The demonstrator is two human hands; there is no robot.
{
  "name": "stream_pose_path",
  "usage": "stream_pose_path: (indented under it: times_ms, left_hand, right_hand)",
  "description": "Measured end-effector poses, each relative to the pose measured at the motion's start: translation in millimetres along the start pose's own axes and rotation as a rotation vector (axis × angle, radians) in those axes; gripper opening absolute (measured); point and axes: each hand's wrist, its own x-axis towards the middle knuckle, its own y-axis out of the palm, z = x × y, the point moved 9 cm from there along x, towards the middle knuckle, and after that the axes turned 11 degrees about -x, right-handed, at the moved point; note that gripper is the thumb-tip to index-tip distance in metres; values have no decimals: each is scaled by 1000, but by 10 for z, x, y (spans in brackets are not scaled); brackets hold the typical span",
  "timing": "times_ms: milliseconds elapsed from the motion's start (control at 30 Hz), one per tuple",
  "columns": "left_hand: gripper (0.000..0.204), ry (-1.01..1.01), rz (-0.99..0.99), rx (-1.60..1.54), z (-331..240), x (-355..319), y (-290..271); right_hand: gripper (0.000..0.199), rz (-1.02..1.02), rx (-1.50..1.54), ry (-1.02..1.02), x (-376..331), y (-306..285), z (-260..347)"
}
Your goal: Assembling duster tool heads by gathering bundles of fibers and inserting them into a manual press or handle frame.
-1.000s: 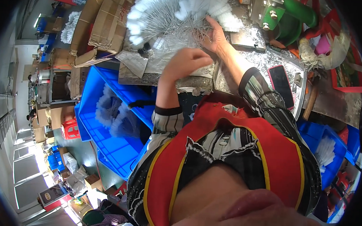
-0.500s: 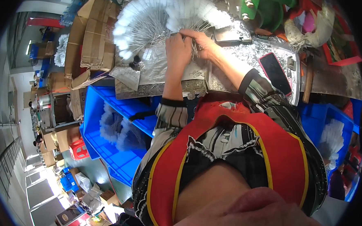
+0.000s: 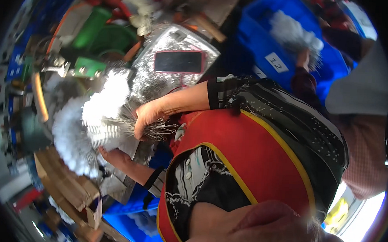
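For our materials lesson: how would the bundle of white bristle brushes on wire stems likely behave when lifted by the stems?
The brush bundle probably feels light: fluffy white heads, thin wire stems. The stems look stiff, yet fan apart around the right hand, so loose ones may slip out. The left hand is beneath.

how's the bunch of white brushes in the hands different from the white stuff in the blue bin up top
The white brush bunch is gripped by the right hand and left hand by its bare wire stems; the white pile lies loose in the blue bin. The bunch fans out wide; the pile looks smaller and heaped. Both are white and fluffy.
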Motion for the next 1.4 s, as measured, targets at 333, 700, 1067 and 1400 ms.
stream_pose_path:
  times_ms: [333,700,1067,1400]
  left_hand:
    - [34,-34,430,-55,385,110,1005]
    - [27,-191,375,-102,552,54,986]
    - [25,-294,319,-200,783,124,761]
    - [23,-215,190,-101,960,492,341]
  right_hand:
    - [15,-212,-83,-292,-1479,-504,95]
    - [15,-1171,-278,-1018,-3722,-1467,464]
    - [20,-1038,507,-1233,-5530,-2436,-921]
    - [36,-1137,699,-1318,-5269,-2065,-867]
